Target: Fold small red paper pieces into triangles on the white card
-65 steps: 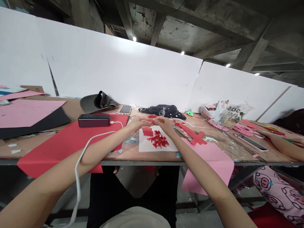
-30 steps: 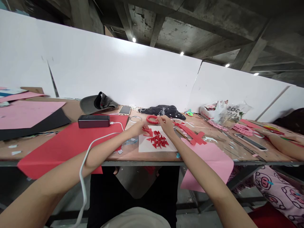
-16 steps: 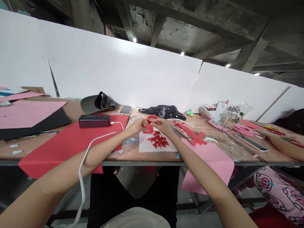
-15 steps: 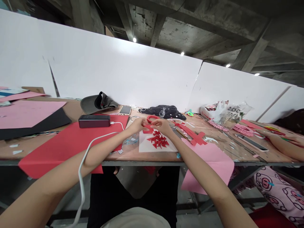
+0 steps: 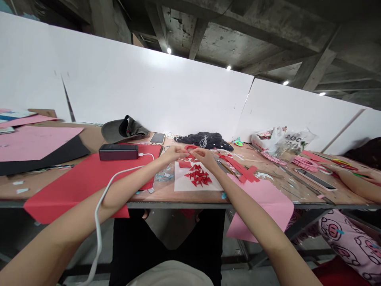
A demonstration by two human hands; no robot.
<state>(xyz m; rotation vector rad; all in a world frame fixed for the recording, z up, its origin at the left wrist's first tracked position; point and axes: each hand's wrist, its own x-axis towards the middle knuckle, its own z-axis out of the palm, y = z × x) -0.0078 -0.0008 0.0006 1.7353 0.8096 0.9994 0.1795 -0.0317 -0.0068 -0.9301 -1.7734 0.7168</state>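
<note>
My left hand (image 5: 172, 155) and my right hand (image 5: 204, 156) meet at the far edge of a white sheet (image 5: 181, 183), their fingertips pinching a red paper ring (image 5: 189, 147) from either side. The ring's near part is hidden by my fingers. Just below them lies a small red paper piece (image 5: 184, 163). A heap of red paper triangles (image 5: 198, 175) sits on the sheet, nearer my right hand.
A red sheet (image 5: 89, 171) carries a black power bank (image 5: 118, 152), whose white cable (image 5: 102, 198) crosses my left forearm. Red strips (image 5: 244, 169) and pink paper (image 5: 262, 210) lie to the right. A co-worker's hand (image 5: 367, 177) rests at the far right.
My hands have risen slightly toward the far side of the table and now hold the red ring. A red paper piece lies apart on the sheet's edge below them.
</note>
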